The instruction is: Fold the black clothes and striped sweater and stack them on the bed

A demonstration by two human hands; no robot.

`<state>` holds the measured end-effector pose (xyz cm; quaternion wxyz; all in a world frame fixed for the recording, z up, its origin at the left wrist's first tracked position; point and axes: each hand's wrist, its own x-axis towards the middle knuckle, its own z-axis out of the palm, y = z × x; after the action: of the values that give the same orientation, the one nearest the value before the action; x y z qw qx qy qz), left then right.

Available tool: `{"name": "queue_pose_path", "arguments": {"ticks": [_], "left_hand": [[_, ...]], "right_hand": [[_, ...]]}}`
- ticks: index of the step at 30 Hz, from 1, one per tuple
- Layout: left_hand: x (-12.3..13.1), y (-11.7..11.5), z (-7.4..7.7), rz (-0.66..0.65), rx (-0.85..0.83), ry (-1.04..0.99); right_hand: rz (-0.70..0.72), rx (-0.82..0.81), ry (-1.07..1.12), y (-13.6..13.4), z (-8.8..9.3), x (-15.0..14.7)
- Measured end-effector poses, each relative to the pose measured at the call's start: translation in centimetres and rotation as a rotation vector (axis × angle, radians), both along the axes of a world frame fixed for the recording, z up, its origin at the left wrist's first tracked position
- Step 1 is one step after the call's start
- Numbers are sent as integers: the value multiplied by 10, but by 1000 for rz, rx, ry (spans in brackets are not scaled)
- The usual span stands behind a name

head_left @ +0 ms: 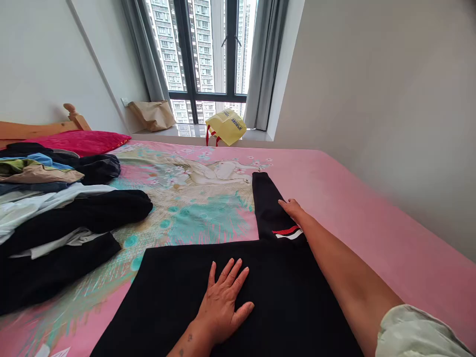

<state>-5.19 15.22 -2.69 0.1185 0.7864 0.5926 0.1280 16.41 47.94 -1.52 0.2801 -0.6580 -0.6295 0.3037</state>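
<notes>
A black garment (282, 287) lies spread on the pink patterned bedsheet. One long sleeve (266, 201) extends away from me, with a red and a white stripe near its base. My left hand (225, 300) rests flat on the garment's body, fingers spread. At the sleeve's right edge is my right hand (293, 208), its thumb and a finger showing on the black cloth; the other fingers are hidden or hard to make out.
A heap of clothes (78, 213) lies on the bed at left, near a red pillow (82, 143). On the window sill are a brown paper bag (153, 115) and a yellow bag (226, 127). A wall (390, 99) borders the bed's right side.
</notes>
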Motion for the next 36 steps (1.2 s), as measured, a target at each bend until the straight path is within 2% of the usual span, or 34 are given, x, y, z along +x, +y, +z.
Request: {"name": "queue_pose_path", "arguments": {"ticks": [2, 4, 6, 8, 13, 15, 18, 21, 25, 27, 29, 31, 33, 36], "left_hand": [[0, 0, -1, -4, -7, -6], [0, 1, -2, -5, -9, -7], [-1, 3, -3, 0, -9, -6], [-2, 4, -4, 5, -3, -6], [3, 3, 3, 35, 31, -3], [7, 0, 9, 49, 18, -5], [3, -1, 20, 101, 4, 8], [-28, 4, 34, 252, 13, 128], [-111, 14, 49, 510, -38, 249], [-151, 18, 53, 566, -97, 275], [-179, 22, 57, 572, -145, 291], [-193, 25, 61, 548, -165, 298], [-195, 24, 70, 515, -158, 295], [-191, 4, 88, 461, -120, 273]], "right_hand": [[-2, -98, 88, 7, -5, -7], [4, -163, 190, 7, -1, -11], [14, -163, 295, 3, 12, -10], [26, -127, 389, -8, 34, -6], [100, -30, 546, -60, 91, 9], [125, -10, 581, -86, 104, 16], [113, 4, 604, -120, 109, 28], [56, 9, 602, -138, 105, 45], [-26, 2, 577, -145, 100, 64], [-51, -4, 583, -143, 98, 66], [-59, -14, 612, -141, 96, 64], [-60, -18, 646, -139, 96, 61], [-63, -6, 680, -142, 100, 61], [-71, 38, 730, -165, 113, 73]]}}
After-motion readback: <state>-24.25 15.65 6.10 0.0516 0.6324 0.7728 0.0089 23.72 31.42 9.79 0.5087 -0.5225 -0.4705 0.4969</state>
